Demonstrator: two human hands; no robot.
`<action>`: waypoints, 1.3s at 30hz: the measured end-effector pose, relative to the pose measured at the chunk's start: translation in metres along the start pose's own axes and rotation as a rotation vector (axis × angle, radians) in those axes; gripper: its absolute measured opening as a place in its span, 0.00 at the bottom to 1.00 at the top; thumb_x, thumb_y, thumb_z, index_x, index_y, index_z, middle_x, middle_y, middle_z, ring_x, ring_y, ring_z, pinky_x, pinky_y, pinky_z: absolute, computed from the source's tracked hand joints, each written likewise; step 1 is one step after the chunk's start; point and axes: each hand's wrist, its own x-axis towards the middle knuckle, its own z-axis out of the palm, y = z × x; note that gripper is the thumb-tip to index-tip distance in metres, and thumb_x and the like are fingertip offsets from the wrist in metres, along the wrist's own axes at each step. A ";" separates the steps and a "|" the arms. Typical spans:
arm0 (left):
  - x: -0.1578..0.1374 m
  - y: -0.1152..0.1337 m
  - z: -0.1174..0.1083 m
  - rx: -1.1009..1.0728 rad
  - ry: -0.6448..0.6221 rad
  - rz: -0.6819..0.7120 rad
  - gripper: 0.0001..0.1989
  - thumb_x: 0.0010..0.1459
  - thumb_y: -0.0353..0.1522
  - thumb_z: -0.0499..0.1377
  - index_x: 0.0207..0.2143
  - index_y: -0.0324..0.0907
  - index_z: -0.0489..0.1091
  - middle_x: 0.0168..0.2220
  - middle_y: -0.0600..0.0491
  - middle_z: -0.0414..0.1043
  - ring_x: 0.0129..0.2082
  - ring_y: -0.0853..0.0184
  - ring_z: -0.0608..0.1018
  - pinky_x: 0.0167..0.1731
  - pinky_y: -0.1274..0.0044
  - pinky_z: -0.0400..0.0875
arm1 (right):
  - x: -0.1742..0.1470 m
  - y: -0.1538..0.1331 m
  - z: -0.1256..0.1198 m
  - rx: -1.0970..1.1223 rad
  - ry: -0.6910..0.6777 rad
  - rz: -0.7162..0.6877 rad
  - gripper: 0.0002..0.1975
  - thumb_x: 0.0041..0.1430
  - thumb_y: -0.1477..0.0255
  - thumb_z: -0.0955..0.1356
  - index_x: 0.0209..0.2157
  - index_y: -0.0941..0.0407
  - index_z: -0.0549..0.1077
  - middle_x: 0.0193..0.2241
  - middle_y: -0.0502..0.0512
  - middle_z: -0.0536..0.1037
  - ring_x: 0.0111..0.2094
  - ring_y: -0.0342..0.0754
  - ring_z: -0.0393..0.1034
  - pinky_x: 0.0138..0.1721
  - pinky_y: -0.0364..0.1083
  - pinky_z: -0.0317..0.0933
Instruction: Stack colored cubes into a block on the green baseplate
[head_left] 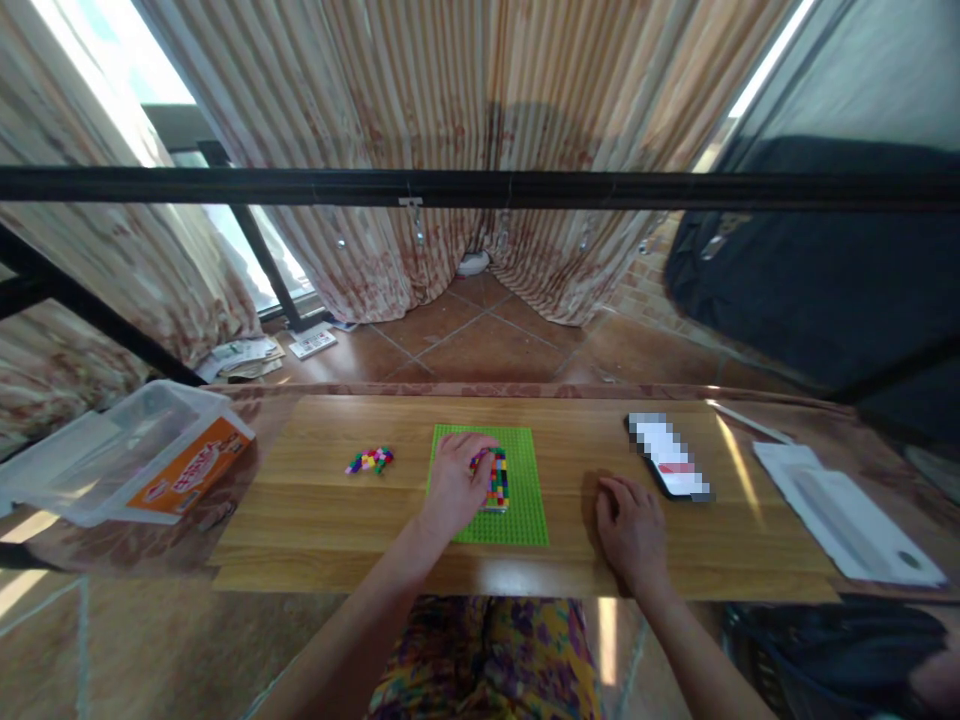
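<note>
A bright green studded baseplate [531, 510] lies on the wooden table. On it stands a small block structure of multicoloured toy bricks [499, 480]. My left hand [456, 482] reaches over the structure from the left and covers much of it. Its thumb and fingers are bent together at the structure's top edge; whatever is between the fingertips is hidden. My right hand [631, 525] rests on the table to the right of the baseplate, fingers curled in and holding nothing. Left of the baseplate is a small pile of loose coloured toy bricks [370, 460].
A phone [667, 455] lies on the wooden table [315, 530], beyond my right hand. A clear plastic box [180, 400] with an orange label is at the left. At the right lies a white flat tray [847, 515]. A black bar [480, 189] crosses in front of the curtains.
</note>
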 end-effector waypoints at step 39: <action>0.035 -0.029 0.019 0.046 -0.304 0.298 0.11 0.54 0.22 0.54 0.32 0.41 0.76 0.33 0.51 0.78 0.35 0.66 0.77 0.42 0.73 0.70 | 0.001 -0.002 0.000 0.022 0.013 0.025 0.13 0.61 0.69 0.62 0.43 0.56 0.74 0.44 0.60 0.75 0.46 0.53 0.65 0.46 0.53 0.60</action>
